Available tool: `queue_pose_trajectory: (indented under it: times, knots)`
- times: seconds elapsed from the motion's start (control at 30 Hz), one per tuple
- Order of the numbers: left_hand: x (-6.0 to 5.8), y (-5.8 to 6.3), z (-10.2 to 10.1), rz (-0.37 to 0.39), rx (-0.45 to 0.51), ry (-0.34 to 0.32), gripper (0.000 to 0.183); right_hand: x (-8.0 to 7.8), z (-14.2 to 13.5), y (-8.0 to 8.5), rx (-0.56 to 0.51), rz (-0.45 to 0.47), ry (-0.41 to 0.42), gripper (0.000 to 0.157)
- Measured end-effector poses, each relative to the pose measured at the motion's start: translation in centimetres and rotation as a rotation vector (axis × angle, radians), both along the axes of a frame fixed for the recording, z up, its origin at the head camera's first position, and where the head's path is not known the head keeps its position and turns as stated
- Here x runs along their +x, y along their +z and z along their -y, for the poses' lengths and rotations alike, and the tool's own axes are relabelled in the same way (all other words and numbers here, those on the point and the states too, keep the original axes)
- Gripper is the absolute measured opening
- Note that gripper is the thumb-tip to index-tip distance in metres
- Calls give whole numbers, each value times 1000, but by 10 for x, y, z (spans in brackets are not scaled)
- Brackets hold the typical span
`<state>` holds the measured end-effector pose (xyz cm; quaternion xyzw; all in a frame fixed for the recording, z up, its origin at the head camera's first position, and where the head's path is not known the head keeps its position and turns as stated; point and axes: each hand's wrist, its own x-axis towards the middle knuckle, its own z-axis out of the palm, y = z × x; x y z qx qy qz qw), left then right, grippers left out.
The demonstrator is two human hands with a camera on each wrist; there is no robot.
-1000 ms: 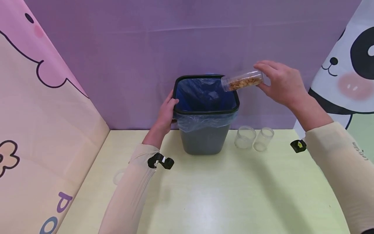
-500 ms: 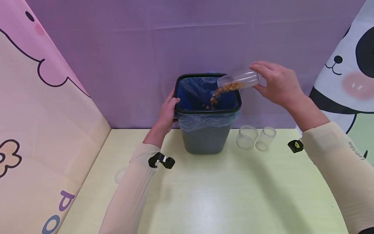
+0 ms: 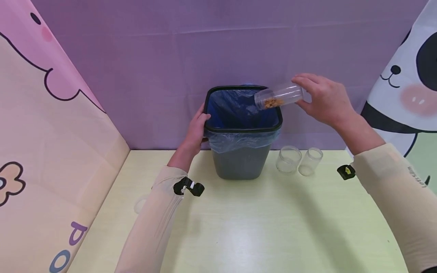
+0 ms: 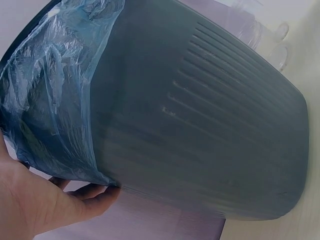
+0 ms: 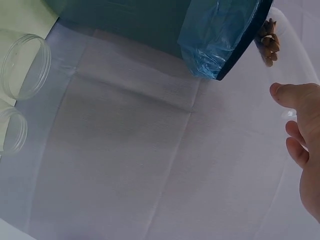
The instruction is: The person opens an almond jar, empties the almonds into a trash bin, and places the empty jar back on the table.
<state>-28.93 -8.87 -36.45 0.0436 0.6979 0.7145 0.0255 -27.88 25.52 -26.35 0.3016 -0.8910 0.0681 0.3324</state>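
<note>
A grey trash can (image 3: 240, 165) with a black rim and a blue plastic liner (image 4: 55, 90) stands against the back wall. My left hand (image 3: 195, 131) grips its left side at the rim, thumb on top and fingers behind, over the liner's fold. Above the can's right edge, my right hand (image 3: 326, 98) holds a clear jar (image 3: 286, 93) by its base. The jar is tilted mouth-down to the left. A small heap of brown, nut-like pieces (image 3: 274, 102) lies inside near its mouth; they show in the right wrist view too.
Right of the can stand two clear open jars, a wide one (image 3: 288, 159) and a narrow one (image 3: 310, 162). A clear round disc (image 3: 139, 205) lies partly behind the left sleeve. Purple cloth (image 3: 153, 76) backs the pale table (image 3: 273, 227), with printed panels at both sides.
The jar moved left over the can and tipped down; brown pieces poured into the can, leaving a small heap inside the jar. The left hand kept its grip.
</note>
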Motion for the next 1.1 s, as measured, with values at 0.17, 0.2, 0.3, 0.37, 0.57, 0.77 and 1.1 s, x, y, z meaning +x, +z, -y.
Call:
queue_pose_trajectory:
  times: [0.17, 0.2, 0.3, 0.37, 0.57, 0.77, 1.1]
  knots:
    - [0, -1, 1, 20, -1, 5, 48, -1, 1, -4, -100, 54, -28, 60]
    - [0, -1, 1, 21, -4, 9, 49, -1, 2, -4, -111, 60, -33, 60]
    - [1, 0, 1, 17, -11, 18, 49, -2, 3, -6, -84, 32, -23, 58]
    - [0, 0, 0, 9, -15, 21, 48, -3, 3, -6, -47, 7, -13, 57]
    - [0, 0, -1, 6, -8, 20, 48, -6, 4, -7, -44, -24, 13, 57]
    - [-1, 1, -2, 1, 2, 18, 48, -5, 4, -5, -37, -23, 16, 57]
    - [-1, -1, -4, -2, 5, 27, 47, -11, 5, 4, 32, 1, 22, 58]
